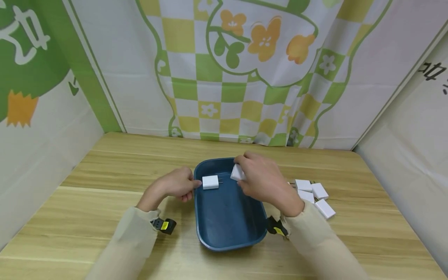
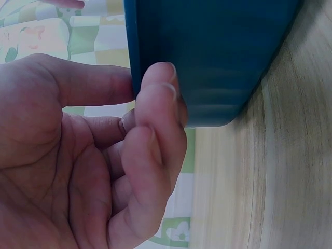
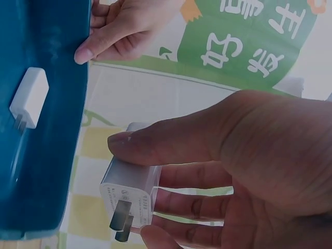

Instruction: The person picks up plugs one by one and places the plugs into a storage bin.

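A dark blue rectangular tray (image 1: 229,225) stands on the wooden table. My left hand (image 1: 178,182) pinches its left rim, thumb over the edge and the other fingers curled against the outer wall, as the left wrist view shows. Inside, near that thumb, lies one white charger plug (image 1: 210,182) with its prongs pointing right. Above the tray's far right part, my right hand (image 1: 262,179) grips a second white charger (image 3: 129,181) between thumb and fingers. Its two flat metal prongs (image 3: 121,220) stick out in the right wrist view.
Several more white chargers (image 1: 324,209) lie in a loose cluster on the table, right of the tray and beside the right forearm. A patterned curtain (image 1: 238,97) hangs behind the table (image 1: 105,171), with printed cloth walls on both sides.
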`<state>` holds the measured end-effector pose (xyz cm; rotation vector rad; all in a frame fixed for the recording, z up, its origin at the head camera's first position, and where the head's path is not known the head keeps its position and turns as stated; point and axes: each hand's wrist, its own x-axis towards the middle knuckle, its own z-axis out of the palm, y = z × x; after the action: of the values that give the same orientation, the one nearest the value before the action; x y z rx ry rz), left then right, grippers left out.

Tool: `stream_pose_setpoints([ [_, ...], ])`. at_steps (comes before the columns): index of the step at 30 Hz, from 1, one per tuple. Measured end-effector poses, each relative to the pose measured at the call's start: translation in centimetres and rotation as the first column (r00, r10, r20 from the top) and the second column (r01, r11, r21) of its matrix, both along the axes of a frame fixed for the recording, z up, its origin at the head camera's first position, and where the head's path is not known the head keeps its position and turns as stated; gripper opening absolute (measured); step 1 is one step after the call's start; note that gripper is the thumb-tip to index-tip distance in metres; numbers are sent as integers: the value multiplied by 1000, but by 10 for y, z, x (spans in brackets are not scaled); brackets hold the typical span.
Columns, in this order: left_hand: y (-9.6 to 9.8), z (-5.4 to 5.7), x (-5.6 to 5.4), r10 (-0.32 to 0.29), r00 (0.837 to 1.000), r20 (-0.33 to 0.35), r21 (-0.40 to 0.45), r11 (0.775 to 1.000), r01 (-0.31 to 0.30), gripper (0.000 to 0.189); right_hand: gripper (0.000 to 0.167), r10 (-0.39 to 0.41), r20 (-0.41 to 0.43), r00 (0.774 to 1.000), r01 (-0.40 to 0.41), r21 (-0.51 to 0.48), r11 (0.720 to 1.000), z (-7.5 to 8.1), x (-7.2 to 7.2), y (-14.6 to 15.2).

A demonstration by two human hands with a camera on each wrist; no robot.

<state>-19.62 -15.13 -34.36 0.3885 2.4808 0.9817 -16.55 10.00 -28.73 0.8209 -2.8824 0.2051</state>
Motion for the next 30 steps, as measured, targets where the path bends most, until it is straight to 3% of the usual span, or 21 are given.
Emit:
stream_pose_setpoints([
  [17, -1, 1, -1, -7, 1000, 12, 10, 1000, 7, 44, 42, 92, 61, 994, -92, -2, 996, -9, -10, -27],
  [30, -1, 1, -1, -1, 1000, 22, 13, 1000, 0, 41, 40, 81, 179, 981, -91, 47, 995, -27, -24, -46],
])
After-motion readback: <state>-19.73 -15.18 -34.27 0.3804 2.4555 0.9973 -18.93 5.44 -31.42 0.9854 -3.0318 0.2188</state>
